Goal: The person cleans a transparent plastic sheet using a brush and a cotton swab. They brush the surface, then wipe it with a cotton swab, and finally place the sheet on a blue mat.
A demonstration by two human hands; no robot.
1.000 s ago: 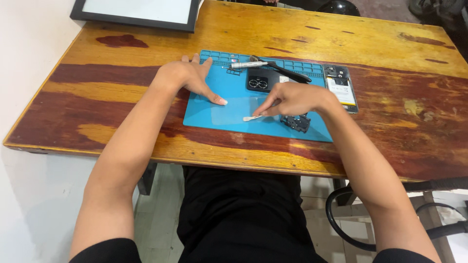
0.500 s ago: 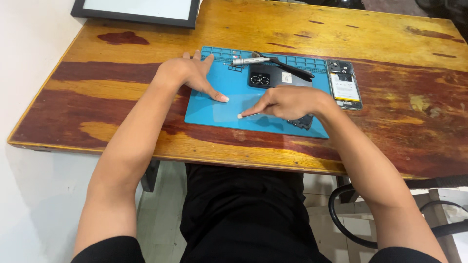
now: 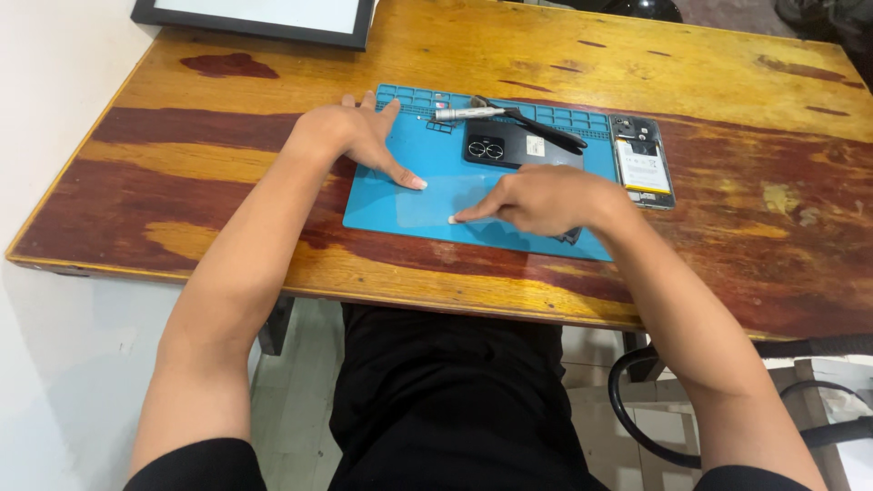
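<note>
My left hand (image 3: 350,136) lies flat and open on the left part of a blue work mat (image 3: 391,205), thumb stretched toward the middle. My right hand (image 3: 546,198) rests on the mat with fingers curled and the index fingertip pressed down close to that thumb. Between the two fingertips lies a faint pale see-through sheet (image 3: 455,195). A small dark part (image 3: 570,236) peeks out under my right hand. Behind the hands sit a black phone back cover (image 3: 509,145) with round camera rings, a silver pen-like tool (image 3: 466,114) and a black slim tool (image 3: 550,135).
An opened phone (image 3: 641,164) with its battery showing lies at the mat's right edge. The wooden table (image 3: 691,64) holds a black-framed white board (image 3: 264,18) at the far left corner. A black cable loop (image 3: 637,409) hangs below the table's front right.
My right hand has settled lower over the dark part, which now shows less. The left hand stays flat in place. The view has shifted slightly.
</note>
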